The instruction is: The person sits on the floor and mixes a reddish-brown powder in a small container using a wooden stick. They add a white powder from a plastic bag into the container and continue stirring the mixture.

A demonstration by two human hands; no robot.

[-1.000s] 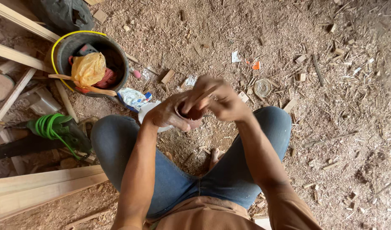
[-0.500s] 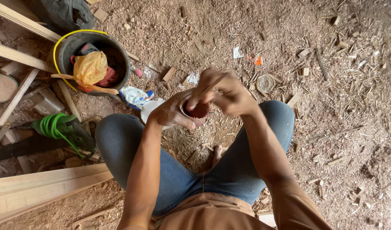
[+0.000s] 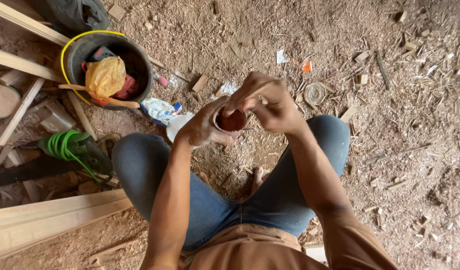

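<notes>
The left hand [image 3: 202,127] has its fingers wrapped around a small container [image 3: 232,121] of reddish-brown stuff above the knees; its walls are hidden. The right hand [image 3: 265,102] pinches a thin stick [image 3: 260,90], tip unclear, over it

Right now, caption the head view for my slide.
Seated person's left hand holds a small cup of reddish-brown paste; right hand works a thin stick in it.

Soft, even daylight, faint shadows, sharp focus, slight wide-angle stretch at edges.
</notes>
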